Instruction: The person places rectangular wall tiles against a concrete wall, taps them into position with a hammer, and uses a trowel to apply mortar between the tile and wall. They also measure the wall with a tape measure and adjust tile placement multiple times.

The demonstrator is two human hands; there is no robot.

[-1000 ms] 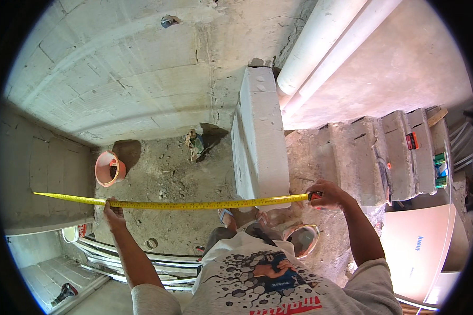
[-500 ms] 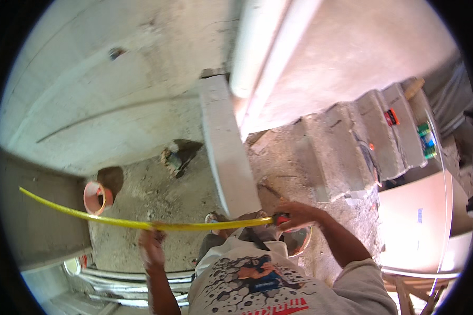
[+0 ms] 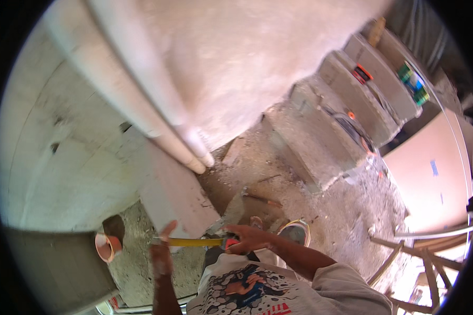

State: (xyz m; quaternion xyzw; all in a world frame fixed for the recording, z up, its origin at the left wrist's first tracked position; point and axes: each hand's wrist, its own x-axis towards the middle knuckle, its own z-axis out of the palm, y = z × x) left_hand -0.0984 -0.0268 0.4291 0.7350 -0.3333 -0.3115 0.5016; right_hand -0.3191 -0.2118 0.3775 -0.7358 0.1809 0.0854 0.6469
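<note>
My right hand [image 3: 246, 239] is closed around the red and black case of a tape measure [image 3: 230, 242], in front of my waist. Its yellow blade [image 3: 197, 242] runs left from the case to my left hand [image 3: 162, 257]. That hand is raised with a finger stretched out, and the blade's end lies against it. The left hand is somewhat blurred, so how firmly it touches the blade is hard to see. Below the hands are my light printed shirt and my feet on the rough floor.
Concrete steps [image 3: 320, 136] rise at the right, bearing a red box [image 3: 361, 74] and green-labelled containers [image 3: 414, 84]. Two pale pipes [image 3: 142, 105] meet a concrete ledge [image 3: 176, 202]. An orange bucket [image 3: 108, 248] stands left; a rubber-rimmed bucket [image 3: 295, 232] is by my feet. Wooden trestle [image 3: 428, 265] lower right.
The blade has become much shorter, drawn into the case. Both hands are closer together, the right one having moved left. My view has turned toward the steps.
</note>
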